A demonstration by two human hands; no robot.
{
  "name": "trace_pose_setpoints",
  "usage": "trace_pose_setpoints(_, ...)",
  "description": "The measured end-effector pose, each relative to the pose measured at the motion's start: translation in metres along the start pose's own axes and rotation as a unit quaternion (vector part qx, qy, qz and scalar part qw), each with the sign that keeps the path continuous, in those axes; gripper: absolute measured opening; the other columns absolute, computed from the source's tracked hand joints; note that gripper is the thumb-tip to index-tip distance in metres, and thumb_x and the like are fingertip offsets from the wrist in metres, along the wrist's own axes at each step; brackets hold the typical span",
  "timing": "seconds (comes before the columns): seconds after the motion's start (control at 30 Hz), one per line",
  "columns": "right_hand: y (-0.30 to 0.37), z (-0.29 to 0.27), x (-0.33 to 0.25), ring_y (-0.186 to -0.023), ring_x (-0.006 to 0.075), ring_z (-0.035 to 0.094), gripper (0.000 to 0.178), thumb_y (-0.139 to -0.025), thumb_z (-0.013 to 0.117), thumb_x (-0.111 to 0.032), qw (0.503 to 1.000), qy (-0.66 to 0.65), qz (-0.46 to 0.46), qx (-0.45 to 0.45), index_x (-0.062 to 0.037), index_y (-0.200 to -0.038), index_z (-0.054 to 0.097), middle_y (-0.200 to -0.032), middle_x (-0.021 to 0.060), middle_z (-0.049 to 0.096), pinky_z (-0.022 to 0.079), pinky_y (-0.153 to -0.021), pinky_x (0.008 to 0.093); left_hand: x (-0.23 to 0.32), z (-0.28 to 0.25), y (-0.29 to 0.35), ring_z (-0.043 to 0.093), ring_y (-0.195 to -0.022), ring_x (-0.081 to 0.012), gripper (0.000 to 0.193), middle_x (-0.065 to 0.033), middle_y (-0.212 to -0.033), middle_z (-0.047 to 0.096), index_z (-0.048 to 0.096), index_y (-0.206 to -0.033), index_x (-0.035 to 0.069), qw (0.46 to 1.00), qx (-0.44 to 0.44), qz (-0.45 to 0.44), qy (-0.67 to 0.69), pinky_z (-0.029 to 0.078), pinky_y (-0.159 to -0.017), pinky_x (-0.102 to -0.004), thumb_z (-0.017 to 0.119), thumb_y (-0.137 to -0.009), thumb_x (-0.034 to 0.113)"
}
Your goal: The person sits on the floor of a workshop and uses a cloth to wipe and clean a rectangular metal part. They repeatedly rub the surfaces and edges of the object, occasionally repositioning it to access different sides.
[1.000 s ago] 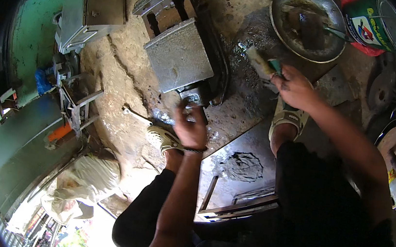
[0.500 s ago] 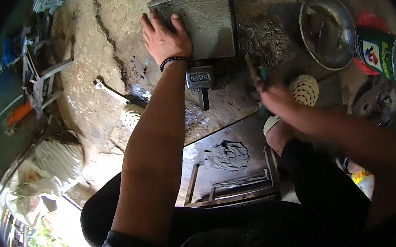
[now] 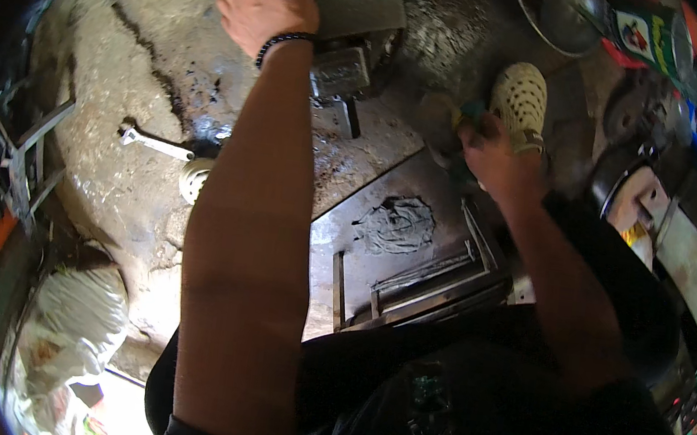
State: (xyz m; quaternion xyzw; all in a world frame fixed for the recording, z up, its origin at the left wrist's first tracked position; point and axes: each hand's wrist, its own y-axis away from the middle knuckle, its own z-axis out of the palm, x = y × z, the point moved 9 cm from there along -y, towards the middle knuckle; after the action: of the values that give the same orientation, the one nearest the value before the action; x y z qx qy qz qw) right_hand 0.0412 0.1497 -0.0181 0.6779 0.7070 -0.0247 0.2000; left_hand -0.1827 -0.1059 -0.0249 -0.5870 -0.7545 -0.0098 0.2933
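My left hand [image 3: 269, 9] lies with fingers spread on the left part of a wide grey metal block [image 3: 360, 0], a dark beaded band round the wrist. Just below that block, a smaller cast metal piece [image 3: 341, 71] juts out, with a square bar [image 3: 346, 118] under it. To the right, near a perforated cream clog [image 3: 518, 99] on my foot, my right hand [image 3: 501, 162] is closed round a tool [image 3: 467, 111] with a greenish handle. Its brownish end is smeared by motion, so its kind is unclear.
An adjustable wrench [image 3: 157, 144] lies on the cracked floor at left. A grey crumpled rag [image 3: 397, 225] rests on a dark sheet beside a metal frame [image 3: 434, 292]. At upper right stand a metal bowl [image 3: 558, 39] and a green container [image 3: 653, 37]; a white sack [image 3: 79, 316] sits lower left.
The view has shifted, so the scene sits higher and further left. My right forearm now comes up more steeply from below. My left hand stays on the metal block.
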Motion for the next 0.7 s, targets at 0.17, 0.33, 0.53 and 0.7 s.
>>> trace_pose_setpoints(0.17, 0.036, 0.041, 0.002, -0.096, 0.0369, 0.063, 0.029, -0.090, 0.058, -0.018, 0.943, 0.057, -0.094, -0.314, -0.0016, -0.113, 0.061, -0.095, 0.0187, 0.065, 0.048, -0.095, 0.0469, -0.001, 0.001, 0.000, 0.051, -0.122, -0.0415, 0.046, -0.0248, -0.136, 0.050, 0.055, -0.130, -0.001, 0.999, 0.003, 0.002, 0.043, 0.042, -0.104, -0.0464, 0.058, -0.096, 0.030)
trace_pose_setpoints(0.33, 0.032, 0.039, -0.030, -0.105, 0.0347, 0.060, 0.039, -0.086, 0.063, -0.018, 0.978, 0.108, -0.052, -0.173, -0.0043, -0.121, 0.059, -0.110, 0.0180, 0.061, 0.047, -0.090, 0.0490, -0.006, 0.005, 0.001, 0.050, -0.124, -0.0415, 0.047, -0.0222, -0.138, 0.050, 0.055, -0.131, 0.000, 0.998, -0.025, -0.020, 0.045, 0.042, -0.104, -0.0462, 0.058, -0.096, 0.031)
trace_pose_setpoints(0.53, 0.115, 0.144, -0.140, -0.085, 0.0264, 0.060, 0.025, -0.083, 0.064, -0.022, 0.918, -0.030, -0.270, -0.290, -0.0058, -0.103, 0.061, -0.099, 0.0108, 0.055, 0.047, -0.080, 0.0481, -0.003, 0.005, -0.004, 0.049, -0.126, -0.0374, 0.055, -0.0183, -0.142, 0.047, 0.052, -0.135, 0.007, 0.999, -0.039, -0.016, 0.026, 0.042, -0.101, -0.0512, 0.054, -0.093, 0.043)
trace_pose_setpoints(0.7, 0.141, 0.194, -0.118, -0.103, 0.0249, 0.058, 0.024, -0.082, 0.064, -0.022, 0.890, 0.079, -0.277, -0.353, -0.0076, -0.100, 0.065, -0.106, 0.0132, 0.059, 0.042, -0.088, 0.0460, -0.002, 0.005, -0.004, 0.049, -0.127, -0.0370, 0.054, -0.0182, -0.142, 0.048, 0.053, -0.135, 0.007, 0.999, -0.028, -0.011, 0.014, 0.043, -0.102, -0.0500, 0.054, -0.094, 0.042)
